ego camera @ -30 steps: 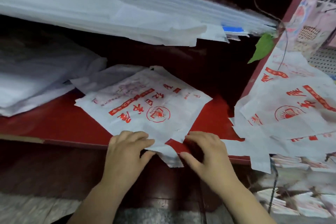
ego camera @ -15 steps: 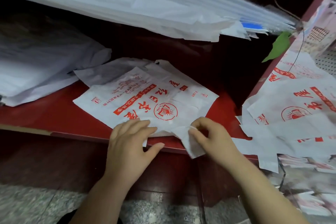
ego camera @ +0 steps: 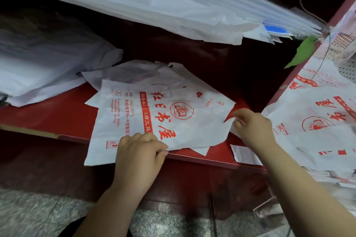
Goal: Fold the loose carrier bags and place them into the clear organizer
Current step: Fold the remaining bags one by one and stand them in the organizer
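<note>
White carrier bag [ego camera: 158, 117] printed in red, flat on red shelf [ego camera: 57, 113] (near edge overhanging), left hand [ego camera: 140, 152] pinching its 6 o'clock edge, right hand [ego camera: 252, 127] pinching its 3 o'clock corner, more printed bags [ego camera: 312, 121] heaped further toward 3 o'clock.

Over the last 1 s the carrier bag [ego camera: 173, 117] has spread wider across the red shelf [ego camera: 57, 113]. Its near left corner now hangs past the shelf's front edge, and more red print shows on its face. The loose strip that dangled over that edge between the 2 hands is gone from there. The left hand [ego camera: 138, 154], which was pressing flat just behind the front edge, now curls over the bag's near border at that edge, with the thumb beneath. The right hand [ego camera: 252, 129] has left the front edge, moved back over the shelf, and pinches the bag's right side.
</note>
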`<action>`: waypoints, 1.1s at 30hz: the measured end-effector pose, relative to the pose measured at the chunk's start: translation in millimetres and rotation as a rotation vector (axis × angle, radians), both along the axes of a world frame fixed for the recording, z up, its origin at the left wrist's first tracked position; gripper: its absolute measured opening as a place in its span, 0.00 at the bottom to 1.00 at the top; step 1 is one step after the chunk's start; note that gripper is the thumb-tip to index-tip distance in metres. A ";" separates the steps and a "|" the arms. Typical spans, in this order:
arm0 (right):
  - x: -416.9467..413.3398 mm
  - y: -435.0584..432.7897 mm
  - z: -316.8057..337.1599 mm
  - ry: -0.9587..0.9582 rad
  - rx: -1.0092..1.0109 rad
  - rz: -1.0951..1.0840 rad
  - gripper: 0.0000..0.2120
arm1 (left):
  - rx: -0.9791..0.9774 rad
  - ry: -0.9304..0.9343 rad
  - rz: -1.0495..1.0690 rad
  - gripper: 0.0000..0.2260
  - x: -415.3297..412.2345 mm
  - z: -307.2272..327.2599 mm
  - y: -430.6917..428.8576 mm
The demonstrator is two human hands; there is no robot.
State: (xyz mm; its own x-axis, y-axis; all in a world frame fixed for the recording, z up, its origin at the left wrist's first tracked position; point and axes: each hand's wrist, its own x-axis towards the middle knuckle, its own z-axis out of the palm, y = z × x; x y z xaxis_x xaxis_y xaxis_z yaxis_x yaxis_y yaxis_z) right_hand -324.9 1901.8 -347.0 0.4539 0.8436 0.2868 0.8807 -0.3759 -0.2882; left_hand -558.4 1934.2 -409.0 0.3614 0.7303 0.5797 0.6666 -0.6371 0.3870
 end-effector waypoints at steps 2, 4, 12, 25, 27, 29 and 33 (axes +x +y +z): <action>-2.6 -4.1 -3.9 0.010 0.127 -0.052 0.14 | -0.013 -0.036 -0.009 0.01 2.1 -0.1 0.3; -12.5 -17.7 -6.6 0.165 0.364 -0.069 0.09 | -0.065 -0.107 -0.004 0.06 4.7 0.1 -1.9; -74.0 -51.7 -14.7 1.339 0.063 -0.048 0.11 | -0.101 -0.204 -0.099 0.11 26.0 7.1 -24.4; -54.8 -20.0 -13.7 0.862 0.122 -0.116 0.19 | 0.021 -0.059 -0.168 0.11 45.1 -0.3 -24.3; -50.4 -16.3 -15.4 0.655 0.167 -0.102 0.20 | -0.016 -0.070 -0.174 0.17 43.4 -2.0 -23.2; -46.9 -15.8 -16.2 0.545 0.248 -0.074 0.20 | -0.054 -0.144 -0.172 0.19 39.5 -1.0 -21.1; -35.1 -24.2 -16.7 0.504 0.534 -0.048 0.18 | -0.141 -0.355 -0.154 0.19 26.9 6.7 -9.4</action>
State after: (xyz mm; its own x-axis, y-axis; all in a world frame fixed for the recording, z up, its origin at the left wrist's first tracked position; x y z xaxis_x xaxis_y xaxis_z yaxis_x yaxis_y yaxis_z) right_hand -360.0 1877.6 -363.7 0.6724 0.6229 0.3999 0.5792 -0.1062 -0.8083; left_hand -531.5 1924.8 -402.4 0.2681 0.7642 0.5866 0.3765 -0.6436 0.6664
